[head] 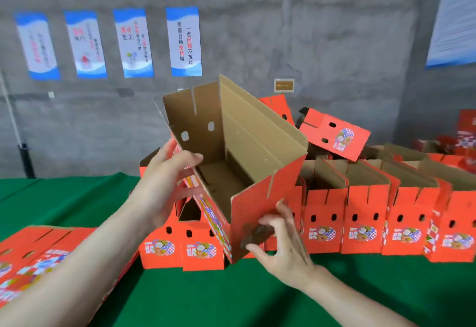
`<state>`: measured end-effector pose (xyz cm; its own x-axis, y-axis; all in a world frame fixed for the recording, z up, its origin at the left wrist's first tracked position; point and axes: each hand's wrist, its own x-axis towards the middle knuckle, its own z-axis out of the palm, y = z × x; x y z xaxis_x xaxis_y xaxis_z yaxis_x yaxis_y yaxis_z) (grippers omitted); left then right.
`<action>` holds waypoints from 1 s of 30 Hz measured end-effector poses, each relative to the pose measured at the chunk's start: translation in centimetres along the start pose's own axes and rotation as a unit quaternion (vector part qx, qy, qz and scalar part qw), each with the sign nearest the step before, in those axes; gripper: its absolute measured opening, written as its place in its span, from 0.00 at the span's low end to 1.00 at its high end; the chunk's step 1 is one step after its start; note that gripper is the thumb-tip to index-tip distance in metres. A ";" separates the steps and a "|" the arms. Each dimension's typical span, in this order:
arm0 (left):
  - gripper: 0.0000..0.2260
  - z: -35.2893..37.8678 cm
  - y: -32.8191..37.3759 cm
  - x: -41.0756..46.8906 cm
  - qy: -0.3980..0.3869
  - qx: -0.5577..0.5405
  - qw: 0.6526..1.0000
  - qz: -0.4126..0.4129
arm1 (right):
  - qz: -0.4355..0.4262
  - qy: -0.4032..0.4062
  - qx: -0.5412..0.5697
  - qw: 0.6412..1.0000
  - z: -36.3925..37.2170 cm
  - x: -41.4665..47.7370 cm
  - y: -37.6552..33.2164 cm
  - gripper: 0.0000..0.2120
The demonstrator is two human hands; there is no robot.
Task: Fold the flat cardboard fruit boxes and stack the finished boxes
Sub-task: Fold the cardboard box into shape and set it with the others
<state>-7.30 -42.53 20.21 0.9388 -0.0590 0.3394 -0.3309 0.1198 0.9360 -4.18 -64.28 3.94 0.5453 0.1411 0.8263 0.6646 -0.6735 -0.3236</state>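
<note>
Hands (167, 180) (283, 236) grip tilted red box (257, 136), brown inside.

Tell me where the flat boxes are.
Head view, lower left: the flat boxes lie stacked on the green table, left of the row of folded boxes.

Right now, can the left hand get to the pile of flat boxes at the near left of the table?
Probably yes, but not freely: the left hand grips the open box. The flat boxes lie just beneath its forearm, nothing between.
</note>
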 end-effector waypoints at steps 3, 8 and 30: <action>0.31 -2.1 1.2 2.6 0.022 -0.013 1.000 0.003 | -0.072 -0.009 -0.033 0.997 1.7 3.0 -0.6 0.40; 0.19 -6.7 0.2 6.9 0.025 -0.002 0.992 0.127 | -0.089 -0.011 0.008 0.996 5.4 10.4 -1.2 0.42; 0.29 -19.5 -23.9 24.6 -0.191 0.514 0.822 -0.152 | 0.119 -0.093 0.006 0.989 27.1 33.9 8.6 0.41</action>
<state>25.55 -27.53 4.38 0.9592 -0.2626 -0.1044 -0.1778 -0.8479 0.4995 33.85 -45.62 16.66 0.7706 0.1105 0.6277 0.5111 -0.6955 -0.5050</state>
